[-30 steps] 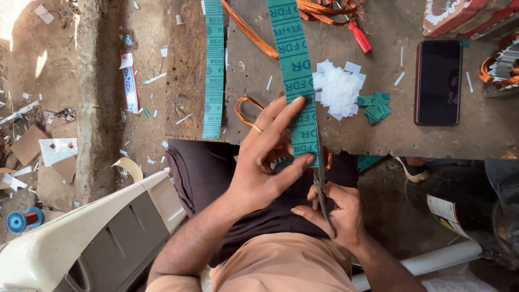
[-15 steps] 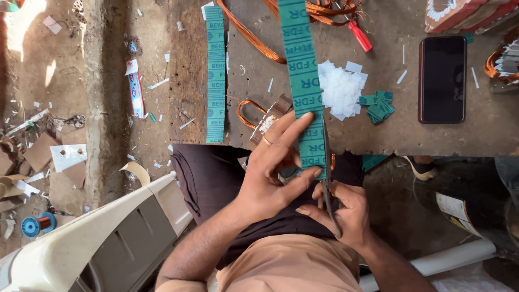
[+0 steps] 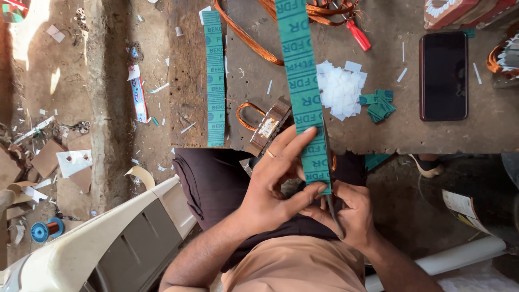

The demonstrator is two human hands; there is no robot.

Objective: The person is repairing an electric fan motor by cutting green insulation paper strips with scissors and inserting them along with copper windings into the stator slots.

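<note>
A long green printed strip (image 3: pixel 303 81) runs from the top of the view down over the bench edge to my lap. My left hand (image 3: pixel 273 186) pinches its lower end, index finger laid along the strip, thumb pressed at the bottom. My right hand (image 3: pixel 351 213) holds scissors (image 3: pixel 331 189), whose blades run along the strip's right edge. A small metal block with a copper wire loop (image 3: pixel 267 127) sits on the bench just above my left hand.
On the wooden bench (image 3: pixel 432 135) lie a second green strip (image 3: pixel 214 81), a pile of white cut pieces (image 3: pixel 338 89), small green pieces (image 3: pixel 378 105), a black phone (image 3: pixel 443 75), copper wire and a red-handled tool (image 3: pixel 358 35). White plastic chair (image 3: pixel 81 254) at the lower left; littered floor.
The view has shifted slightly. My left hand has slid a little along the strip, and the scissors have stayed at its right edge.
</note>
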